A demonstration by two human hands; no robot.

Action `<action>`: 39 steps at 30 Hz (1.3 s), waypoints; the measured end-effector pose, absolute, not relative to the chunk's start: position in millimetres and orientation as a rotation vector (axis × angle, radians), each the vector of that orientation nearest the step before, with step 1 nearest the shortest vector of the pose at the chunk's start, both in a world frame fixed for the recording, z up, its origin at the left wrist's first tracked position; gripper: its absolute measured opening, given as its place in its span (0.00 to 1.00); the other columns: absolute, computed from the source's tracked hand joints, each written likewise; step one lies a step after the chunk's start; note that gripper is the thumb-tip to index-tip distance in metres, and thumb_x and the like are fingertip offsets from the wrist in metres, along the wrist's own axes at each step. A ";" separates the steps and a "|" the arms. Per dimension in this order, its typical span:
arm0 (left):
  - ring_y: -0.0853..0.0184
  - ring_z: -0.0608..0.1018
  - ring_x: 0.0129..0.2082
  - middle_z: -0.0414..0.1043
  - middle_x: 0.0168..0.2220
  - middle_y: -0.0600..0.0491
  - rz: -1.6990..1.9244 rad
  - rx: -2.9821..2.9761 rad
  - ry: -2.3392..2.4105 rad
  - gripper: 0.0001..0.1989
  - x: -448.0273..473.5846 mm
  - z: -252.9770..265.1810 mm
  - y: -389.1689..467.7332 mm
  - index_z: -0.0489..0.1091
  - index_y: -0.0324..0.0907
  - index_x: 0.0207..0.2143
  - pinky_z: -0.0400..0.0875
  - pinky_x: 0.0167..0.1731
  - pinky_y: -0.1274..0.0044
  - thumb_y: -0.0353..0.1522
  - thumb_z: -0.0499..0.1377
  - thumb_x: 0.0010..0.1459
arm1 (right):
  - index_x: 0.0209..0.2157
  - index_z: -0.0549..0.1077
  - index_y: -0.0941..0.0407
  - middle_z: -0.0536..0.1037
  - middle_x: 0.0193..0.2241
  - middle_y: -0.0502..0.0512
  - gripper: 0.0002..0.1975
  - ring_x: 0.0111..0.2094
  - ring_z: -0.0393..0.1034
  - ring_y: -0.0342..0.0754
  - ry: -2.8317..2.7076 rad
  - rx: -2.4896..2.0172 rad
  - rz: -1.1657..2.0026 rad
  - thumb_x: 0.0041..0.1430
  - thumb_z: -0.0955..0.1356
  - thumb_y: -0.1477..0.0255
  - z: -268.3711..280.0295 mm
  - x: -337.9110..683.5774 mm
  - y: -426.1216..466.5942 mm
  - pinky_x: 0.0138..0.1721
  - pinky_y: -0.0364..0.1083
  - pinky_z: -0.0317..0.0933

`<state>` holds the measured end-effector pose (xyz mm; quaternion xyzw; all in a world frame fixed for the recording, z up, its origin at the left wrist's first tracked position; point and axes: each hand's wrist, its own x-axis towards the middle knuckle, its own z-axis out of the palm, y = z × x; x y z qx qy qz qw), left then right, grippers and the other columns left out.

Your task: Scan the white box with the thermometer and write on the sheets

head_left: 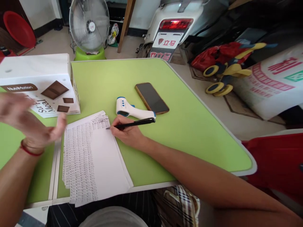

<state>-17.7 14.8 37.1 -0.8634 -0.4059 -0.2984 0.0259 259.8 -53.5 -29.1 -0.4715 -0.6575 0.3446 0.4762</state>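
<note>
My right hand [127, 131] grips a black pen [134, 123], its tip at the upper right edge of the writing on a stack of paper sheets [109, 160]. Rows of small handwriting cover the left part of the top sheet; the rest is white. Raised over the left side is my left hand [35, 118], slightly blurred, fingers apart and holding nothing. It partly covers the front of a white box [56, 94] with chocolate pictures. Just beyond my right hand lies a white and blue infrared thermometer [132, 110], touching or nearly touching a dark smartphone [152, 98].
The green table [189, 135] has a pale raised rim and a seam at left. Behind it stand a fan [88, 26] on a green stool and a white scooter [175, 23]. At right are a toy tricycle [224, 74], a large white sack [274, 82] and a red chair [276, 160].
</note>
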 end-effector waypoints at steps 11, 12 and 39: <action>0.51 0.65 0.63 0.61 0.64 0.41 -0.259 -3.274 -0.464 0.26 27.0 5.4 -7.0 0.64 0.39 0.59 0.56 0.61 0.54 0.46 0.54 0.66 | 0.22 0.63 0.53 0.64 0.18 0.45 0.06 0.21 0.55 0.41 -1.592 -1.178 0.815 0.49 0.65 0.75 -28.2 258.9 -54.2 0.23 0.43 0.50; 0.51 0.64 0.63 0.60 0.65 0.41 -0.241 -3.272 -0.473 0.26 25.6 5.1 -7.0 0.63 0.39 0.59 0.55 0.62 0.54 0.46 0.54 0.66 | 0.22 0.63 0.53 0.64 0.18 0.45 0.06 0.21 0.55 0.41 -1.585 -1.183 0.813 0.49 0.65 0.74 -28.0 259.2 -54.3 0.23 0.43 0.50; 0.52 0.64 0.64 0.59 0.65 0.43 -0.246 -3.240 -0.466 0.26 23.3 1.1 -7.7 0.62 0.40 0.60 0.54 0.61 0.54 0.46 0.53 0.66 | 0.21 0.64 0.53 0.64 0.17 0.45 0.05 0.20 0.54 0.40 -1.537 -1.208 0.816 0.48 0.65 0.73 -27.9 259.6 -53.6 0.22 0.43 0.48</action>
